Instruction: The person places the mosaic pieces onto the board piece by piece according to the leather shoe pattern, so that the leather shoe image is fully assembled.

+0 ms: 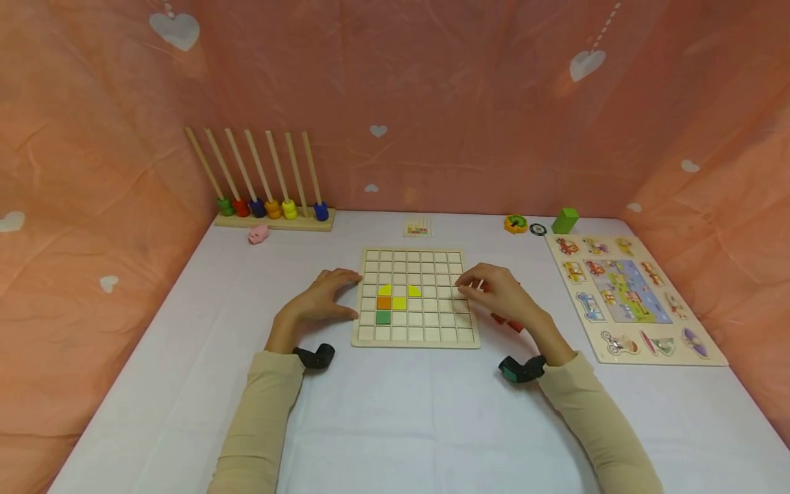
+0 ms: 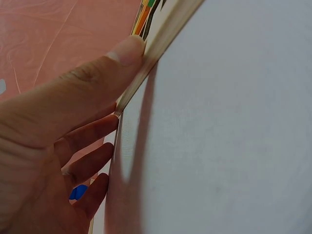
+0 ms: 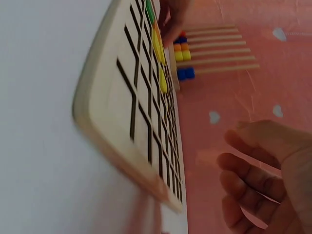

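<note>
A wooden grid board (image 1: pixel 432 341) lies flat on the table between the two hands. Several coloured tiles sit in its left cells: an orange tile (image 1: pixel 384 302), a green tile (image 1: pixel 383 318), a yellow square (image 1: pixel 399 303) and two yellow pieces with a rounded side. My left hand (image 1: pixel 319 296) touches the board's left edge, thumb and fingers spread apart along it. Over the board's right edge hovers my right hand (image 1: pixel 496 291), fingers loosely bent; nothing shows between them in the right wrist view. Partly hidden under it lie red pieces (image 1: pixel 515 325).
A peg stand (image 1: pixel 274 223) with coloured beads stands back left, a pink pig figure (image 1: pixel 258 234) before it. A small pattern card (image 1: pixel 417 228) lies behind the board. To the right are a picture puzzle (image 1: pixel 636 353), a green block (image 1: pixel 565 221) and a flower-shaped piece (image 1: pixel 516 224).
</note>
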Motion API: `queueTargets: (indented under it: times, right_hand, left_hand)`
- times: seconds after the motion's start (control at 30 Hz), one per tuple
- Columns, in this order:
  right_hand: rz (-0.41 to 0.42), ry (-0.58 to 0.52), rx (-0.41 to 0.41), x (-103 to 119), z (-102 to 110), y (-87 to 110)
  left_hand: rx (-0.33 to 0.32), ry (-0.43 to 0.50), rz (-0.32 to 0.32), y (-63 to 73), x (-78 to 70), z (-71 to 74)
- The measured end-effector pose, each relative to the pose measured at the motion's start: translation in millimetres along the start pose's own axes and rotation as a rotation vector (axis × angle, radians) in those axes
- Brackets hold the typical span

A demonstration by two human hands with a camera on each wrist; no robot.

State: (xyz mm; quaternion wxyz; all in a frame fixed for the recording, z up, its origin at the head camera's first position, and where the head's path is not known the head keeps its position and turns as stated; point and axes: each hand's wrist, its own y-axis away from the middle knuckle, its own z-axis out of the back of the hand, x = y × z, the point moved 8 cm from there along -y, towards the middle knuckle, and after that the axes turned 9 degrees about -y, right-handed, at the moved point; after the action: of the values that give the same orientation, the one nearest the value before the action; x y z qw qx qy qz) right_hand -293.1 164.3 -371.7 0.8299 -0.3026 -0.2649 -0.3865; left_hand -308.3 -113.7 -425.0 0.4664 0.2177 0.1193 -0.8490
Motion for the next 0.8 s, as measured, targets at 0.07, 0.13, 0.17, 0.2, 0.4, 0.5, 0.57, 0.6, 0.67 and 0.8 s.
queueTargets:
  times: [0.07,0.13,0.17,0.2,0.4,0.5,0.57,0.6,0.67,0.8]
  right_hand:
    - [-0.022,0.021,-0.013,-5,8,5.3]
    - [-0.033,0.044,-0.029,-11,15,10.4]
    - [-0.039,0.057,-0.040,-15,18,12.9]
    - [-0.041,0.068,-0.051,-19,21,15.1]
    - [-0.109,0.093,-0.086,-46,35,25.2]
    - [-0.160,0.095,-0.092,-60,40,30.0]
    - [-0.195,0.094,-0.099,-68,44,33.2]
    - [-0.214,0.095,-0.103,-72,45,34.9]
    - [-0.253,0.091,-0.107,-78,48,38.1]
    - [-0.326,0.080,-0.106,-88,52,43.5]
  left_hand:
    - [0.001,-0.002,0.001,-0.1,0.2,0.0]
    - [0.001,-0.001,0.001,-0.2,0.4,0.0]
    - [0.002,-0.002,0.001,-0.2,0.4,0.0]
    - [0.002,-0.001,0.002,-0.1,0.5,0.0]
    - [0.002,-0.001,0.006,0.6,0.5,0.2]
    - [0.006,0.002,0.006,0.8,0.3,0.0]
    - [0.008,0.003,0.006,0.8,0.1,-0.2]
    - [0.009,0.002,0.006,0.7,0.0,-0.3]
    - [0.006,0.000,0.003,0.6,-0.3,-0.1]
    - [0.000,-0.002,-0.001,0.4,-0.7,0.1]
